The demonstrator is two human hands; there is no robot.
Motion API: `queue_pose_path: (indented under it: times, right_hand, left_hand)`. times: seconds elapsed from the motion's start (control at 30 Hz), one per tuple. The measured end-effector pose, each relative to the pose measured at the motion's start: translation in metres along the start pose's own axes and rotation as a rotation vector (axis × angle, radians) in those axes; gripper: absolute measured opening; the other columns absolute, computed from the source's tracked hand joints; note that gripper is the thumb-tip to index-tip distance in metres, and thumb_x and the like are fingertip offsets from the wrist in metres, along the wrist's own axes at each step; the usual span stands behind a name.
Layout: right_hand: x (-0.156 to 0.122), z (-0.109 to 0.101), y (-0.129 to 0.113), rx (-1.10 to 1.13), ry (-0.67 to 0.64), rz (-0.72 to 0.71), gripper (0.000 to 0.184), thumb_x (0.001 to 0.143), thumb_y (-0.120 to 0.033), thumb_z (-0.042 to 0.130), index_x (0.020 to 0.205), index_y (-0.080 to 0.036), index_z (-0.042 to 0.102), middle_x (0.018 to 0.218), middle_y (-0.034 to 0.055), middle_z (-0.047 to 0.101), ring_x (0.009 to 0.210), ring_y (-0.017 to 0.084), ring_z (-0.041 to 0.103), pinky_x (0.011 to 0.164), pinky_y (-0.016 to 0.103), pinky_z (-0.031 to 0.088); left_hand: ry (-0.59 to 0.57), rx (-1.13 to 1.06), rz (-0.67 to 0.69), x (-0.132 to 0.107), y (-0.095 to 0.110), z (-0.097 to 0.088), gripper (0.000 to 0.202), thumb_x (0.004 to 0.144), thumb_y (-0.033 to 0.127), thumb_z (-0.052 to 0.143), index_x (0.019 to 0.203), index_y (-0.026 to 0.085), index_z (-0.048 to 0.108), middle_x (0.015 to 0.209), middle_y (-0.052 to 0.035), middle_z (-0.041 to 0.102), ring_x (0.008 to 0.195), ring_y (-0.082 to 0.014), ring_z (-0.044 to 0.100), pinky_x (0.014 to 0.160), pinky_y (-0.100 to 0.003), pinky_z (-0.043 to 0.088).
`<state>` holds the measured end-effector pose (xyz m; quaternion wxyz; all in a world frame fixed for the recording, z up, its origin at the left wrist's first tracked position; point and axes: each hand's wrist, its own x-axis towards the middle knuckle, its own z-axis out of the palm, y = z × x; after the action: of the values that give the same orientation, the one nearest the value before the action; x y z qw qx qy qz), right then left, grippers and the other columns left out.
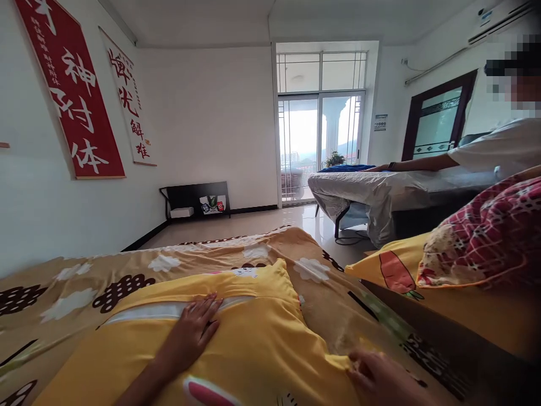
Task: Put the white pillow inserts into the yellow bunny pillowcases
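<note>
A yellow pillow (249, 338) with cartoon prints lies on a bed covered by an orange patterned sheet (139, 265). My left hand (194, 330) rests flat on the pillow's top, fingers spread, next to a white strip. My right hand (374, 375) is at the pillow's right corner, fingers curled against the yellow fabric at the edge.
A second yellow pillow (393, 268) and a red patterned pillow (486, 234) lie at the right. Another person in a white shirt (499, 149) leans on a grey-covered bed (380, 189) beyond. A black low shelf (196, 200) stands by the far wall; glass balcony doors (319, 146) behind.
</note>
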<state>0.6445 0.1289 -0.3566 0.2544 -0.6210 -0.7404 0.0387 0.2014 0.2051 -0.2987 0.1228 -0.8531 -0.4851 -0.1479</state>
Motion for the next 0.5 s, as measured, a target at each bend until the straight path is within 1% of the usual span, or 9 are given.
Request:
queue_pose_path:
  times: [0.07, 0.1, 0.17, 0.2, 0.27, 0.33, 0.37, 0.43, 0.5]
  right_hand:
    - [0.028, -0.024, -0.021, -0.070, -0.002, 0.051, 0.036, 0.080, -0.038, 0.051, 0.107, -0.023, 0.069, 0.105, 0.0124, 0.071, 0.101, 0.032, 0.063, 0.088, 0.044, 0.047]
    - [0.042, -0.036, -0.039, -0.086, 0.001, 0.032, 0.042, 0.082, -0.039, 0.048, 0.115, -0.021, 0.065, 0.114, 0.0139, 0.067, 0.108, 0.033, 0.060, 0.094, 0.047, 0.043]
    - [0.066, -0.056, -0.087, -0.064, -0.031, -0.061, 0.047, 0.087, -0.039, 0.043, 0.127, -0.019, 0.057, 0.125, 0.0134, 0.062, 0.114, 0.030, 0.056, 0.096, 0.045, 0.042]
    - [0.077, -0.062, -0.114, -0.064, -0.067, -0.102, 0.046, 0.088, -0.037, 0.044, 0.127, -0.018, 0.056, 0.124, 0.0136, 0.062, 0.113, 0.029, 0.056, 0.095, 0.045, 0.042]
    - [0.097, -0.060, -0.165, -0.085, -0.120, -0.225, 0.040, 0.088, -0.033, 0.047, 0.123, -0.016, 0.058, 0.122, 0.0150, 0.062, 0.112, 0.030, 0.056, 0.096, 0.047, 0.041]
    - [0.116, -0.039, -0.203, -0.126, -0.117, -0.297, 0.044, 0.086, -0.029, 0.051, 0.127, -0.011, 0.055, 0.131, 0.0213, 0.054, 0.120, 0.035, 0.050, 0.098, 0.054, 0.037]
    - [0.125, -0.023, -0.215, -0.143, -0.105, -0.319, 0.052, 0.085, -0.027, 0.053, 0.133, -0.009, 0.049, 0.139, 0.0251, 0.045, 0.128, 0.039, 0.041, 0.101, 0.059, 0.032]
    - [0.139, 0.018, -0.225, -0.126, -0.119, -0.343, 0.063, 0.083, -0.025, 0.055, 0.141, -0.007, 0.038, 0.148, 0.0274, 0.030, 0.136, 0.043, 0.026, 0.104, 0.066, 0.021]
    - [0.149, 0.058, -0.220, -0.026, -0.117, -0.335, 0.058, 0.087, -0.025, 0.048, 0.143, -0.012, 0.038, 0.150, 0.0227, 0.030, 0.139, 0.039, 0.023, 0.107, 0.066, 0.015]
  left_hand:
    - [0.054, 0.039, 0.017, -0.002, 0.002, 0.001, 0.048, 0.097, 0.042, 0.037, 0.143, 0.031, 0.036, 0.146, -0.0037, 0.043, 0.133, -0.0211, 0.042, 0.106, -0.042, 0.038]
    - [0.094, 0.055, 0.014, -0.003, 0.003, 0.003, 0.047, 0.096, 0.040, 0.038, 0.142, 0.029, 0.038, 0.145, -0.0045, 0.045, 0.132, -0.0213, 0.043, 0.105, -0.041, 0.039]
    - [0.196, 0.086, -0.006, -0.006, 0.004, 0.007, 0.045, 0.095, 0.036, 0.041, 0.139, 0.024, 0.043, 0.144, -0.0079, 0.046, 0.132, -0.0233, 0.044, 0.102, -0.042, 0.042]
    - [0.252, 0.100, -0.014, -0.009, 0.005, 0.009, 0.044, 0.095, 0.033, 0.041, 0.137, 0.022, 0.046, 0.143, -0.0098, 0.047, 0.131, -0.0244, 0.044, 0.101, -0.043, 0.043]
    - [0.327, 0.104, 0.011, -0.014, 0.006, 0.011, 0.039, 0.094, 0.028, 0.042, 0.131, 0.019, 0.051, 0.137, -0.0117, 0.053, 0.127, -0.0245, 0.048, 0.099, -0.041, 0.046]
    - [0.320, 0.084, 0.069, -0.017, 0.008, 0.009, 0.037, 0.093, 0.028, 0.045, 0.128, 0.019, 0.052, 0.129, -0.0105, 0.060, 0.120, -0.0218, 0.055, 0.097, -0.037, 0.048]
    - [0.296, 0.077, 0.099, -0.018, 0.009, 0.007, 0.038, 0.093, 0.029, 0.046, 0.130, 0.020, 0.051, 0.127, -0.0095, 0.062, 0.117, -0.0204, 0.058, 0.096, -0.035, 0.049]
    - [0.248, 0.093, 0.144, -0.017, 0.011, 0.003, 0.047, 0.092, 0.032, 0.049, 0.137, 0.020, 0.043, 0.128, -0.0079, 0.062, 0.116, -0.0192, 0.059, 0.096, -0.032, 0.050]
    - [0.237, 0.131, 0.199, -0.014, 0.012, 0.000, 0.055, 0.091, 0.033, 0.051, 0.143, 0.022, 0.035, 0.131, -0.0056, 0.060, 0.119, -0.0185, 0.057, 0.096, -0.031, 0.050]
